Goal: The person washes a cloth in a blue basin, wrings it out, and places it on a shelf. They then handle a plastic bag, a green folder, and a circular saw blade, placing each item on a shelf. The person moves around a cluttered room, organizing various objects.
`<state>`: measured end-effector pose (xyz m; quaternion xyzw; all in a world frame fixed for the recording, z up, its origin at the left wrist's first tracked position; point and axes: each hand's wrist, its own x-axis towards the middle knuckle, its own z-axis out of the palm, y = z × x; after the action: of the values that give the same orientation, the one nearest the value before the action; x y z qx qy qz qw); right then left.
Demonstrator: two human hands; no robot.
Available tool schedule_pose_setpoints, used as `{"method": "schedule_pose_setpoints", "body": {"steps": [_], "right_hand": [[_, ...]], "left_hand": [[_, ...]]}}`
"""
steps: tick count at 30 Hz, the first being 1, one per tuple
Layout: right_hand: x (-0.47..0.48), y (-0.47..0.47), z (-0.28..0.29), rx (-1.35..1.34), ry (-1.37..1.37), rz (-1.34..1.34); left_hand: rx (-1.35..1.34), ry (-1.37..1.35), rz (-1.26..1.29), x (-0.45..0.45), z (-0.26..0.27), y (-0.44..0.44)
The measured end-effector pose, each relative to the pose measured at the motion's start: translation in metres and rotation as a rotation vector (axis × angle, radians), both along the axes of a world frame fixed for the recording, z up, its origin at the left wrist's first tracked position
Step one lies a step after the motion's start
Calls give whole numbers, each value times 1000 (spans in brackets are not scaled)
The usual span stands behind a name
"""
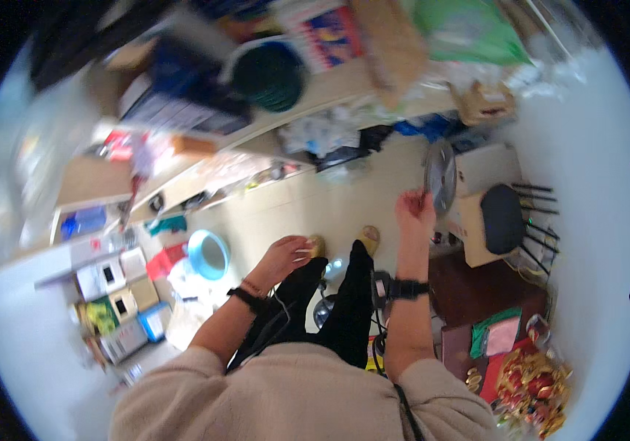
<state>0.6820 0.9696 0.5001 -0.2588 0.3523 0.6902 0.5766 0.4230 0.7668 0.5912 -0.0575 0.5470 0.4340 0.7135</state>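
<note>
My right hand (416, 211) is raised on the right and grips a round grey disc (440, 175), which looks like a pot lid. The disc is tilted nearly edge-on, and the fingers hide the spot where they meet it. Close behind it are cardboard boxes (488, 165) and a dark oval object (503, 219). Over my left thigh hangs my left hand (287, 254), holding nothing, with its fingers loosely bent and slightly apart. A cable runs down past that wrist.
Shelves (315, 99) crowded with goods, partly blurred, stretch across the far side. On the floor at left stands a light blue bucket (208, 254) beside white bags. Stacked boxes (122, 336) are further left. At lower right, a brown table (485, 281) bears red and gold decorations (535, 386).
</note>
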Motion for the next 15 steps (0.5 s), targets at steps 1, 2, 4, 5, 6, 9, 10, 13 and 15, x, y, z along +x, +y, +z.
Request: {"method": "schedule_pose_setpoints", "body": {"steps": [1, 2, 4, 5, 6, 9, 10, 13, 15], "right_hand": [[-9, -33, 12, -101, -74, 95], [-12, -66, 21, -115, -147, 204], [-23, -115, 37, -191, -249, 367], [-30, -136, 44, -270, -282, 427], [-35, -156, 50, -291, -292, 528], [-60, -209, 66, -304, -317, 855], [-71, -223, 71, -275, -327, 962], [-118, -257, 102, -139, -350, 1290], [-162, -276, 130, 17, -467, 1441]], "left_hand": [[163, 87, -131, -11, -9, -21], [59, 54, -50, -9, 1, -25], [5, 51, 13, -17, 18, -32], [41, 83, 0, -23, 22, -42], [74, 113, -13, -27, 25, -54], [217, 923, -394, -39, 31, -100], [265, 1105, -534, -45, 40, -112], [326, 1659, -977, -73, 79, -156], [439, 1706, -841, -100, 82, -190]]}}
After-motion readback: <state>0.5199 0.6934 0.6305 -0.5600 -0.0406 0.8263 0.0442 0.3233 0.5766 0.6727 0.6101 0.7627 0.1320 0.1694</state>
